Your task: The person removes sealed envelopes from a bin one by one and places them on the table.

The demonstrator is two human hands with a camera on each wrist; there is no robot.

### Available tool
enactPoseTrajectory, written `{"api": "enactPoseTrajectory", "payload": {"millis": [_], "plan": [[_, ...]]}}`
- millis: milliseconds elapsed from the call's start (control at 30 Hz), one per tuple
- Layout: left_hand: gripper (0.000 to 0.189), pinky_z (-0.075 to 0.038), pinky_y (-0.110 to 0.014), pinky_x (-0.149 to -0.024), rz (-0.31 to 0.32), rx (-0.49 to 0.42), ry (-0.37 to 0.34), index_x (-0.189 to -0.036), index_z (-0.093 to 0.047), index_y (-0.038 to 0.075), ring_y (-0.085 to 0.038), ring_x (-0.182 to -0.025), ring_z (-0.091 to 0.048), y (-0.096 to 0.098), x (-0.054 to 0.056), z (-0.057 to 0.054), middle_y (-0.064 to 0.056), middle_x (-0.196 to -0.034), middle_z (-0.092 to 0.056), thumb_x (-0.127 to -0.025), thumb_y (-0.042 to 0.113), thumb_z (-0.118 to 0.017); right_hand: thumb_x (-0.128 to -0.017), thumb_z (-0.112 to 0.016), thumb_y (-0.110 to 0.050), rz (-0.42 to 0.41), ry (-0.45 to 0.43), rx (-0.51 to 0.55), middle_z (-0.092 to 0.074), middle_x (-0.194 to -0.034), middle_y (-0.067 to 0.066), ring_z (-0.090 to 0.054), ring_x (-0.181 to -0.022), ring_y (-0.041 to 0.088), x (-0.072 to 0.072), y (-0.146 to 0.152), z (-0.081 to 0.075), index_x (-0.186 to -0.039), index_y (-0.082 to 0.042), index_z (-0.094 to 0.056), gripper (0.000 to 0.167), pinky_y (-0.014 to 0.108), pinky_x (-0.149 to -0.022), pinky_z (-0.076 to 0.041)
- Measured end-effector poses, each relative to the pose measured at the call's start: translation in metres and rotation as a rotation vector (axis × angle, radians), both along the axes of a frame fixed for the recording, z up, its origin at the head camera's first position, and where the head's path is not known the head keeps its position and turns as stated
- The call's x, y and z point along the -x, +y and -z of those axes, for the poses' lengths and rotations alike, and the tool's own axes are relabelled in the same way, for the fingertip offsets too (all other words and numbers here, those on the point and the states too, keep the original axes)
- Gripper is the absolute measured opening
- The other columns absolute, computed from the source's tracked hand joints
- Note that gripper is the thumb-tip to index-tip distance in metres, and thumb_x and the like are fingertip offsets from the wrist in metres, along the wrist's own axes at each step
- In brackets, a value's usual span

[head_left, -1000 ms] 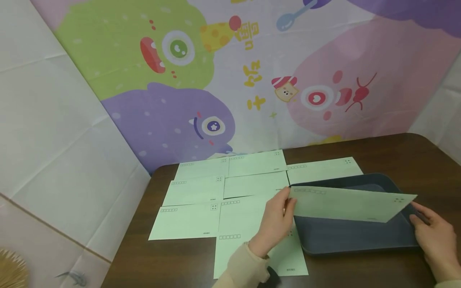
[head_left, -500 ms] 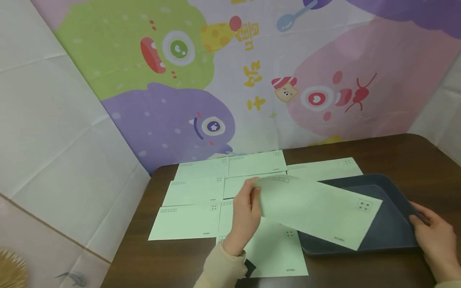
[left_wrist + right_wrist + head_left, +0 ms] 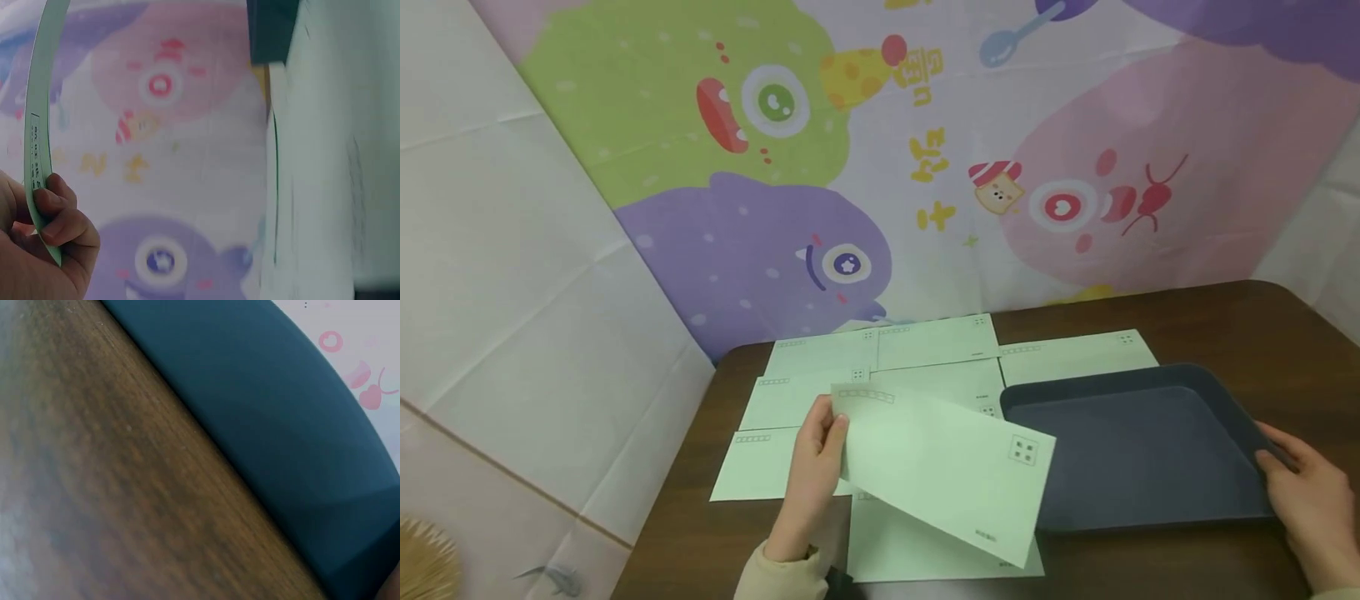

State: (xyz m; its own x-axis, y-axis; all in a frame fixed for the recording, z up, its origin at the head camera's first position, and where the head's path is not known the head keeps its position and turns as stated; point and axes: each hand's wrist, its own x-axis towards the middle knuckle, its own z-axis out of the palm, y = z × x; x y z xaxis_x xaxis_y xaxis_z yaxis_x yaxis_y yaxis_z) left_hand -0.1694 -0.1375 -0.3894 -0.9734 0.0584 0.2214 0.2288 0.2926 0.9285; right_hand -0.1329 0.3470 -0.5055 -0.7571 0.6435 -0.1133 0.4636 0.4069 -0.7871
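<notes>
My left hand (image 3: 815, 462) pinches a pale green envelope (image 3: 947, 467) by its left edge, between thumb and fingers. The envelope hangs tilted above the laid-out envelopes, its right end lower and over the tray's left side. In the left wrist view the curled fingers (image 3: 65, 222) close on the bent envelope (image 3: 39, 125), seen nearly edge-on. At the right, my right hand (image 3: 1311, 492) grips the rim of a dark blue-grey tray (image 3: 1150, 508), thumb on top. Only a sliver of that hand shows in the right wrist view, beside the tray wall (image 3: 250, 406).
Several more pale green envelopes lie in rows on the brown wooden table (image 3: 1240, 325), such as the back-left envelope (image 3: 820, 354) and the front envelope (image 3: 917, 554). One envelope (image 3: 1075, 354) lies behind the tray. A cartoon-printed cloth (image 3: 955, 275) hangs behind the table.
My left hand has carried the envelope leftward from above the tray to over the laid-out envelopes, turning its face more toward the head camera. The right hand and tray stay in place.
</notes>
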Motion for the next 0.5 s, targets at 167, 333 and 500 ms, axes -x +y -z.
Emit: {"api": "enactPoseTrajectory", "payload": {"millis": [167,333,500], "plan": [[0.019,-0.041,-0.024,-0.056,-0.077,0.058,-0.033,-0.113,-0.048,0.008,-0.015,-0.069,-0.046,-0.036,-0.005,0.004,-0.014,-0.089,-0.051,-0.098,0.009,-0.037,-0.097,-0.037,-0.016,0.003,0.018,0.009,-0.034,-0.140,0.023,-0.045,-0.114,0.041,0.001,0.001,0.004,-0.141,-0.009,-0.031,0.044,0.042,-0.073,-0.047],[0.026,-0.043,-0.025,-0.059,-0.182,0.137,-0.092,-0.122,-0.044,0.004,-0.010,-0.070,-0.048,-0.076,-0.014,0.013,-0.016,-0.094,-0.053,-0.097,0.005,-0.036,-0.097,-0.037,-0.016,-0.006,0.001,0.019,-0.035,-0.138,0.025,-0.037,-0.120,0.047,-0.003,-0.006,-0.007,-0.140,-0.007,-0.031,0.044,0.034,-0.061,-0.046],[0.031,-0.043,-0.025,-0.060,-0.289,0.223,-0.201,-0.127,-0.041,0.004,-0.011,-0.070,-0.049,-0.107,-0.020,0.025,-0.016,-0.096,-0.055,-0.098,0.007,-0.035,-0.096,-0.038,-0.016,-0.006,0.003,0.010,-0.036,-0.137,0.025,-0.038,-0.119,0.047,-0.003,-0.006,-0.008,-0.139,-0.007,-0.032,0.044,0.038,-0.066,-0.046]]}}
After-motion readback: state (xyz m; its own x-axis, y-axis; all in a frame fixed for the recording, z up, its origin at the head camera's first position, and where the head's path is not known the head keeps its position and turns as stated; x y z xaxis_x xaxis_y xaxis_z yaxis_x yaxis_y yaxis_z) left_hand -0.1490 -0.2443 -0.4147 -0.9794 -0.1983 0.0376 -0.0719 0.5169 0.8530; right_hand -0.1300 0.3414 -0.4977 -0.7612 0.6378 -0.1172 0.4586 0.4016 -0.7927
